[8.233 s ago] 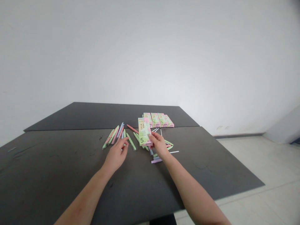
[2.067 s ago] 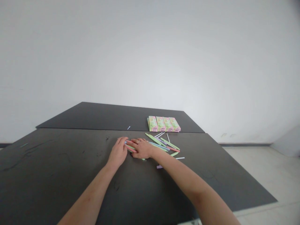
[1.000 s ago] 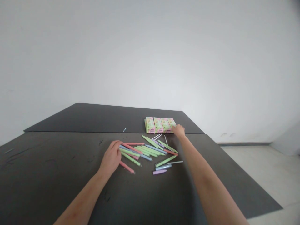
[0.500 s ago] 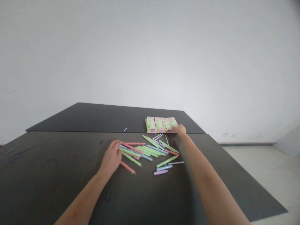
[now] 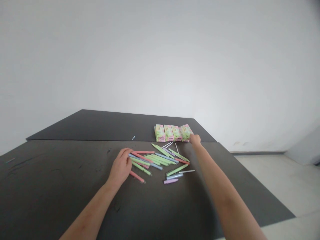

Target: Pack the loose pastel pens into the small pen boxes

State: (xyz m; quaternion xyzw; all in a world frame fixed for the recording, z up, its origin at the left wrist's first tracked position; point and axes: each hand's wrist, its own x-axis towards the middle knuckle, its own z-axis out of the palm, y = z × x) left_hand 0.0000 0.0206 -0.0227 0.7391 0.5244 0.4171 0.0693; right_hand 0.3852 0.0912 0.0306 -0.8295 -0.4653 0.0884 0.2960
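Note:
My left hand lies at the left end of a loose heap of green, red and blue pens, its fingers curled over the ends of several of them. Its fingertips are partly hidden. Farther away, my right hand is closed on the near corner of a small green-and-pink box, which sits tilted at the right end of a row. The other boxes in that row stand close together, marked with a 5.
Around the heap are thin white sticks, a purple piece and a blue pen. A small light-blue item lies near the seam of the black tabletop. A pale wall rises behind.
The rightmost box has shifted to the right and turned askew with my right hand on it, opening a gap from its neighbour. My left hand has hardly moved.

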